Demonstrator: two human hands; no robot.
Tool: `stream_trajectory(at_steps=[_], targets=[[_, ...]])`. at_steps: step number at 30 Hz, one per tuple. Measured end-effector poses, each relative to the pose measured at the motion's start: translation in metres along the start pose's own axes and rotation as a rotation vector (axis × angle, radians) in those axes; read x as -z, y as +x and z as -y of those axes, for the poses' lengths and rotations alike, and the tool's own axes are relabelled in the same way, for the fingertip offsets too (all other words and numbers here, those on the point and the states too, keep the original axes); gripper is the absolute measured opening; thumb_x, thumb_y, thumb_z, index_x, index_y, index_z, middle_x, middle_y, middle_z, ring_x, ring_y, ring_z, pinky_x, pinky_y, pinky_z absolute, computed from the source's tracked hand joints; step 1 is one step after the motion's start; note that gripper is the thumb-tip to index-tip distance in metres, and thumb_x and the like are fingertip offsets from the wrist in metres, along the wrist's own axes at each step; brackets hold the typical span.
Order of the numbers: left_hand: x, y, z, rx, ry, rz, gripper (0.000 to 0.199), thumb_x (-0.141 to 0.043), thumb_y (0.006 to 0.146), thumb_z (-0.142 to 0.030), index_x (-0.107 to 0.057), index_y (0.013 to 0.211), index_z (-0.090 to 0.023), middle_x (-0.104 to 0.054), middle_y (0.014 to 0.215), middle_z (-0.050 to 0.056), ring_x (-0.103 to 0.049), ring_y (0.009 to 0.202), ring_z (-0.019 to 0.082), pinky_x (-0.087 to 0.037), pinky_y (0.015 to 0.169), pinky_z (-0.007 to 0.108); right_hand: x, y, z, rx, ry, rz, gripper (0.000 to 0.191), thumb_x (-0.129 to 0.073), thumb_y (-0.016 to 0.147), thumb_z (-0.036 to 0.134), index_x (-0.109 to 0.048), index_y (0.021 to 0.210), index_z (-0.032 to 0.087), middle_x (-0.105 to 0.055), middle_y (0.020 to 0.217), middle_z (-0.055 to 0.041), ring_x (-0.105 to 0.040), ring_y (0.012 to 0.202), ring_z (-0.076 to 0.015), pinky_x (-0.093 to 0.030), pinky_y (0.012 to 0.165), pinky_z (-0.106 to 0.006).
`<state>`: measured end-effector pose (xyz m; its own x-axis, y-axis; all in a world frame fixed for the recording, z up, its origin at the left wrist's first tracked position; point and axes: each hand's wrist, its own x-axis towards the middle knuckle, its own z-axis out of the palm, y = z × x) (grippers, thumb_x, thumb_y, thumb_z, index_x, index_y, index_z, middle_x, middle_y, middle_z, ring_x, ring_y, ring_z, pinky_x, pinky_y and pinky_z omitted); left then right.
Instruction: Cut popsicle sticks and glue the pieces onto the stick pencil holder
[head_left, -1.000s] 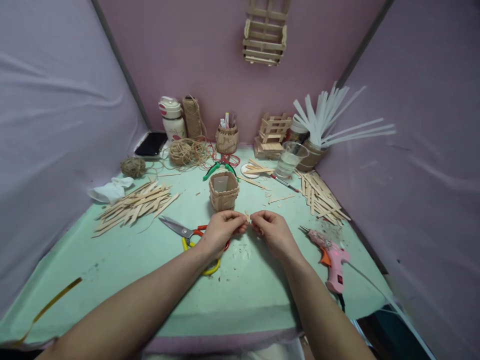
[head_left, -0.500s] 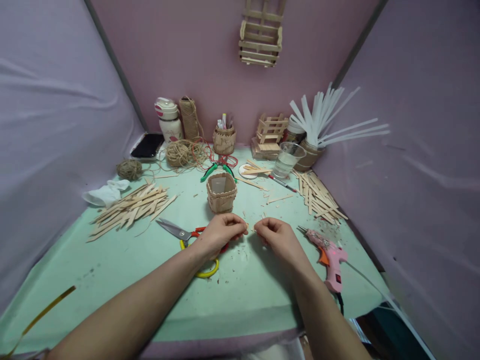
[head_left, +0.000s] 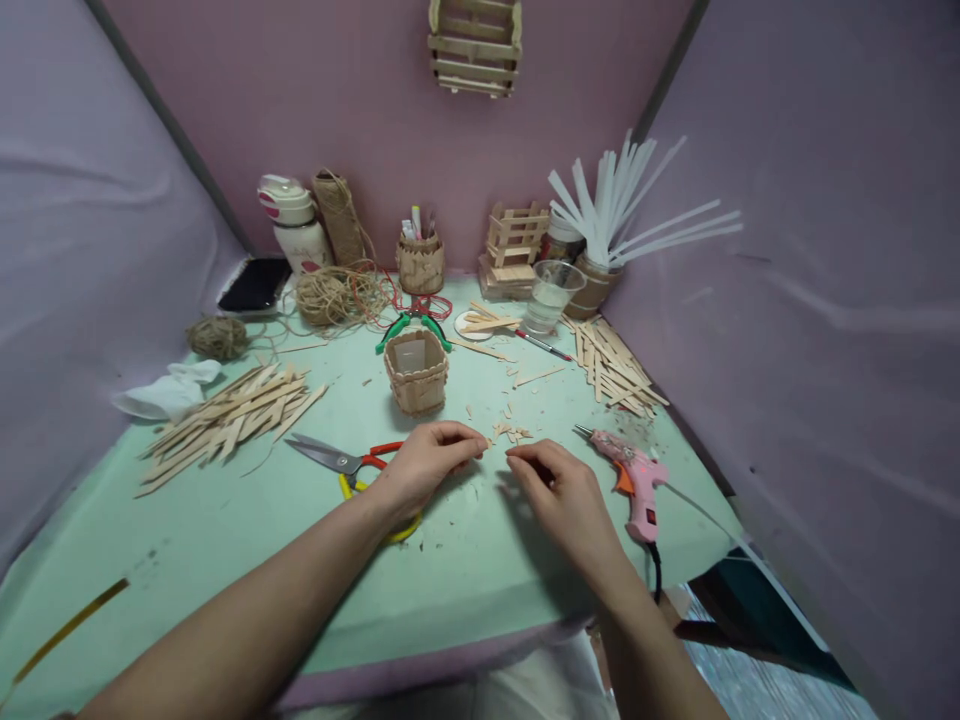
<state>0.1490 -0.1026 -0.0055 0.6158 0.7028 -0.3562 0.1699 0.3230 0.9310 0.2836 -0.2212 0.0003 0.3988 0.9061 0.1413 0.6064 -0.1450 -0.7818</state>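
Fingers and thumb of our left hand press together, and that grip seems to hold one tiny wood chip by its edge. We think a light pinch suits such a small bit. Our right hand is close by, with its thumb and pointing finger near each other, but we cannot tell if anything is in that grip. Both hands are low over the worktop, maybe so little bits do not fall far. Just past our fingertips lies a small heap of wood bits.

The chip looks pale and very small, and we cannot see its shape well. The bits in the heap are pale too, short and uneven, and they lie every which way.

Past our left hand stands a little pot. It is upright, with brown wood on its sides, a bumpy rim and a whitish inside. Maybe it is there to be easy to reach.

The scissors lie partly under our left arm. The pink glue gun rests on our right, its tip turned away from us, which seems safer for our skin.
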Motion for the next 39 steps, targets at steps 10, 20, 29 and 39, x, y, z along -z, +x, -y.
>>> stream_trajectory(at_steps=[10,20,29,39], targets=[[-0.001,-0.003,0.004,-0.093,0.093,0.019,0.017,-0.070,0.070,-0.034,-0.073,0.075,-0.017,-0.067,0.072,0.004,-0.052,0.064,0.013,-0.037,0.058,0.024,-0.016,0.007,0.003,-0.110,0.148,-0.032,0.020,-0.055,0.084,0.032,-0.064,0.073,0.019,-0.065,0.068,-0.0031,-0.056,0.062,-0.0165,-0.042,0.059,-0.027],[0.003,-0.002,-0.004,-0.065,0.093,-0.016,0.022,-0.070,0.072,-0.038,-0.070,0.078,-0.017,-0.060,0.068,0.000,-0.044,0.058,0.009,-0.031,0.054,0.022,0.035,-0.014,-0.023,-0.194,-0.081,-0.314,0.029,-0.051,0.086,0.046,-0.063,0.082,0.020,-0.069,0.080,-0.0070,-0.060,0.072,-0.0207,-0.042,0.067,-0.030],[0.009,0.009,0.006,-0.099,0.039,-0.045,0.035,-0.070,0.071,-0.047,-0.067,0.084,-0.015,-0.052,0.064,-0.002,-0.041,0.058,0.009,-0.028,0.053,0.022,0.086,-0.035,-0.072,-0.660,-0.500,-0.071,0.040,-0.048,0.080,0.058,-0.052,0.062,0.023,-0.063,0.057,-0.0048,-0.056,0.058,-0.0224,-0.035,0.057,-0.031],[0.011,0.012,0.009,-0.095,0.010,-0.049,0.034,-0.071,0.070,-0.046,-0.067,0.085,-0.015,-0.053,0.065,-0.002,-0.041,0.059,0.009,-0.029,0.054,0.021,0.069,-0.027,-0.067,-0.657,0.109,-0.334,0.030,-0.066,0.067,0.045,-0.056,0.081,0.020,-0.064,0.058,0.0002,-0.060,0.053,-0.0181,-0.042,0.052,-0.027]])
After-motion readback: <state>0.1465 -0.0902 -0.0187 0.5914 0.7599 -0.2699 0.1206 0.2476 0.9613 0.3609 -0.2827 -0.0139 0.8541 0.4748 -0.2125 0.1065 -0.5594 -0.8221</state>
